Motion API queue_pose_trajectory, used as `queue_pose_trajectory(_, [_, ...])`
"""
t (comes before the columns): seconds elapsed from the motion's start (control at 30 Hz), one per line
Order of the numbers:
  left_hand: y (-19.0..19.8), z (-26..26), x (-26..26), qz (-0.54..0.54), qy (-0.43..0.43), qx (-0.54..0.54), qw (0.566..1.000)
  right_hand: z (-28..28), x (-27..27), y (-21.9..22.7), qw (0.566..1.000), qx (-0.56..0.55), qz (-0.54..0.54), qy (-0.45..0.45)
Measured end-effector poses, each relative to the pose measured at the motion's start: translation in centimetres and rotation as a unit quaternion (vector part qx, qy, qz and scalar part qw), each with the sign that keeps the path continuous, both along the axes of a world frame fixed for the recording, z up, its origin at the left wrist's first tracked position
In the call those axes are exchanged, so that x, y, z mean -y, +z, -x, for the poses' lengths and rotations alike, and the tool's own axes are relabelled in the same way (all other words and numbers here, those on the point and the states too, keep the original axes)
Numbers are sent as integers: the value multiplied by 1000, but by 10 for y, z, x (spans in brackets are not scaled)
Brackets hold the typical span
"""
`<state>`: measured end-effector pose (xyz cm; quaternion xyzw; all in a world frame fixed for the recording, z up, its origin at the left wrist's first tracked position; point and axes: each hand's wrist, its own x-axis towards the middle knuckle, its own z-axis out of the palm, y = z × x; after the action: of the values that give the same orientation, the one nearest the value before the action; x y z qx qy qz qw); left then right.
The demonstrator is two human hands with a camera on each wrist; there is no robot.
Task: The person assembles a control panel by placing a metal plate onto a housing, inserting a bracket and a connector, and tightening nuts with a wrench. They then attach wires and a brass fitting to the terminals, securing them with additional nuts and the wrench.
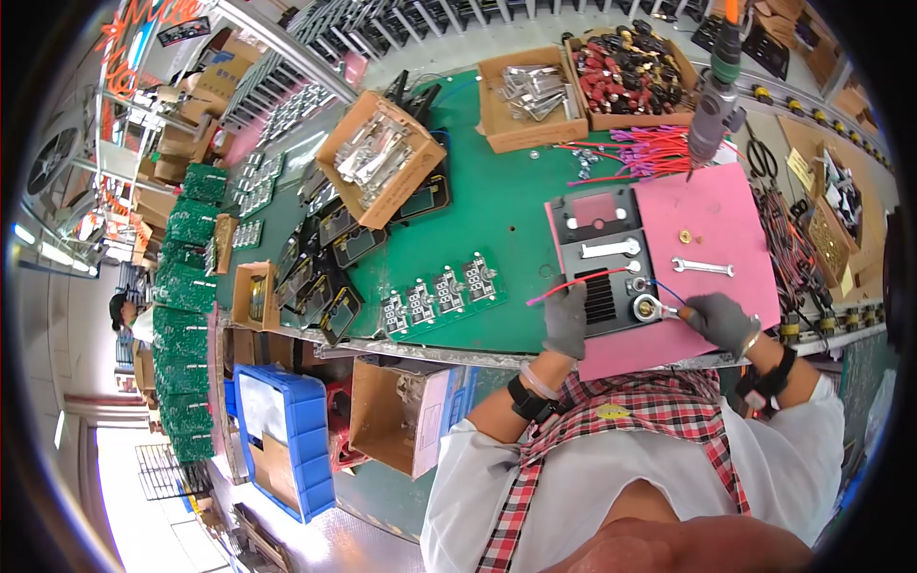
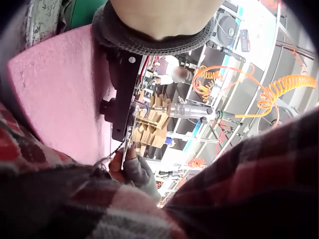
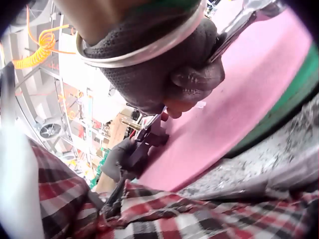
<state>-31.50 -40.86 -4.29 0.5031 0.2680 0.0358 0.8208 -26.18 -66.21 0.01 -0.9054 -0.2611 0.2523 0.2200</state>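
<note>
On the pink mat (image 1: 755,229), a black panel (image 1: 621,239) with a slotted vent carries an open-ended wrench (image 1: 611,249). My left hand (image 1: 565,320), in a grey glove, grips the panel's left edge; its fingertips are partly hidden. A red wire (image 1: 564,286) runs over this hand. My gloved right hand (image 1: 723,323) holds a ring-headed wrench (image 1: 647,307), its head over the panel's lower right corner, beside a blue wire (image 1: 666,289). In the right wrist view, fingers (image 3: 199,82) curl round a metal tool (image 3: 244,25).
A second wrench (image 1: 704,267) and brass parts (image 1: 685,236) lie on the mat. A power driver (image 1: 712,119) hangs above its back edge. Circuit boards (image 1: 444,294), boxes of metal parts (image 1: 531,98) and red wires (image 1: 650,153) lie on the green table (image 1: 478,210).
</note>
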Motion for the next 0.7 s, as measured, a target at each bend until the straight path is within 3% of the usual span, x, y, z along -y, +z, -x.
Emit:
queue_pose_trajectory(0.1, [0, -2, 0, 33, 0, 19, 999, 22, -8, 2, 996, 3, -37, -81])
queue_pose_trajectory(0.23, [-14, -6, -1, -56, -6, 23, 998, 39, -7, -14, 985, 94, -103, -103])
queue_pose_trajectory(0.33, [-14, -20, -13, -132, -137, -99, 977, 26, -4, 15, 984, 10, -142, -105])
queue_pose_trajectory(0.37, [-6, -18, -14, -224, -150, -72, 960, 19, 3, 11, 969, 114, -190, -111])
queue_pose_trajectory(0.4, [9, -16, -19, -216, -227, -85, 946, 8, 16, -6, 928, 206, -273, -149])
queue_pose_trajectory(0.43, [27, -14, -29, -206, -304, -97, 925, -4, 28, 12, 935, 20, -250, -252])
queue_pose_trajectory(0.47, [42, -12, -45, -195, -378, -108, 898, -16, 28, 28, 921, 21, -265, -283])
queue_pose_trajectory(0.53, [74, -7, -97, -289, -482, -107, 820, -40, 59, 7, 923, 116, -237, -279])
queue_pose_trajectory(0.57, [107, -7, -118, -326, -409, -105, 846, -48, 74, -3, 930, 140, -189, -281])
queue_pose_trajectory(0.6, [96, -14, -157, -563, -262, 83, 780, -54, 83, -10, 935, 162, -140, -283])
queue_pose_trajectory(0.63, [137, -21, -181, -551, -213, -3, 807, -59, 87, -16, 935, 162, -131, -287])
queue_pose_trajectory(0.67, [141, -36, -213, -684, -99, -70, 719, -65, 90, -22, 935, 163, -123, -290])
queue_pose_trajectory(0.7, [156, -49, -235, -752, -48, -103, 650, -72, 91, -28, 936, 163, -114, -292])
